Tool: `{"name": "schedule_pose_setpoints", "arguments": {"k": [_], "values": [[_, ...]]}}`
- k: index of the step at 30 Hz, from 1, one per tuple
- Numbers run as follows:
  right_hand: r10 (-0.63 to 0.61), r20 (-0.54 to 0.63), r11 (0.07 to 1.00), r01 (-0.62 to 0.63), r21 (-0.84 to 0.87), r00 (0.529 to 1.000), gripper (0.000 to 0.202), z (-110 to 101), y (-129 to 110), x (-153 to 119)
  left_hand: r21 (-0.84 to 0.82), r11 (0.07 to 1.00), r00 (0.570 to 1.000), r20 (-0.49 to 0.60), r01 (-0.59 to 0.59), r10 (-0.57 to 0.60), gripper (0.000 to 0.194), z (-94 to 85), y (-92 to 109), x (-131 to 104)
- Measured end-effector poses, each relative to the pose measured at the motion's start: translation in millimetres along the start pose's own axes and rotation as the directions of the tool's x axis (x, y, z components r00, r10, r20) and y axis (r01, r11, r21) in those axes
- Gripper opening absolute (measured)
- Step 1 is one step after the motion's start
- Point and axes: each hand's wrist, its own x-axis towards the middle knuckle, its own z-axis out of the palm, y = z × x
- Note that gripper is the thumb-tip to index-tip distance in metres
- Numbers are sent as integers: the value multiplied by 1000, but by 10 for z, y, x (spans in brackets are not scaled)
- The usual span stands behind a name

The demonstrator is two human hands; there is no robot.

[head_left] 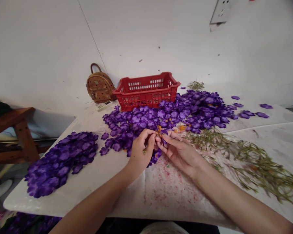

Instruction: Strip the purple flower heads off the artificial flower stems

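Observation:
My left hand (pixel 142 150) and my right hand (pixel 182 152) meet over the front middle of the table. The left fingers are closed in a pinch on a small flower stem with a yellow tip (pixel 159 129). Between the thumb and fingers of my right hand is a purple artificial petal piece (pixel 164 135), touching the stem. Below my left fingers hangs a purple flower (pixel 156 156), partly hidden by that hand. A large heap of purple petal pieces (pixel 146 118) spreads just beyond both hands. Orange-yellow flower centers (pixel 182 128) lie beside the right fingers.
A red plastic basket (pixel 146 97) stands behind the heap, next to a brown backpack (pixel 100 87) and a white remote (pixel 104 106). Another purple petal pile (pixel 63 161) lies at left. Green artificial stems (pixel 258 165) cover the right side. A wooden stool (pixel 24 139) stands left of the table.

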Motion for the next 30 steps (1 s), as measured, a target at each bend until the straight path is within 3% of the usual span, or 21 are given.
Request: {"name": "schedule_pose_setpoints", "arguments": {"k": [3, 6, 10, 13, 21, 30], "values": [[-49, 19, 996, 50, -73, 999, 31, -4, -43, -12, -28, 1000, 1000, 9, -10, 10, 14, -17, 6, -3], [-147, 65, 951, 159, -265, 987, 27, -23, -79, -28, 16, 1000, 1000, -24, 15, -15, 11, -29, 36, 9], [-347, 121, 768, 356, -533, 930, 24, -74, -99, -21, 44, 998, 997, -66, 37, -34, 9, -32, 80, 14], [-402, 198, 629, 427, -649, 894, 22, -91, -107, -16, 31, 998, 997, -58, 47, -45, 9, -31, 94, 12], [-424, 250, 403, 429, -808, 870, 20, -42, -122, -26, 27, 1000, 998, -56, -4, 6, 10, -50, 69, 11], [-404, 295, 275, 422, -864, 866, 21, -51, -137, -21, 94, 980, 983, -35, -176, 180, 12, -80, 61, 10]]}}
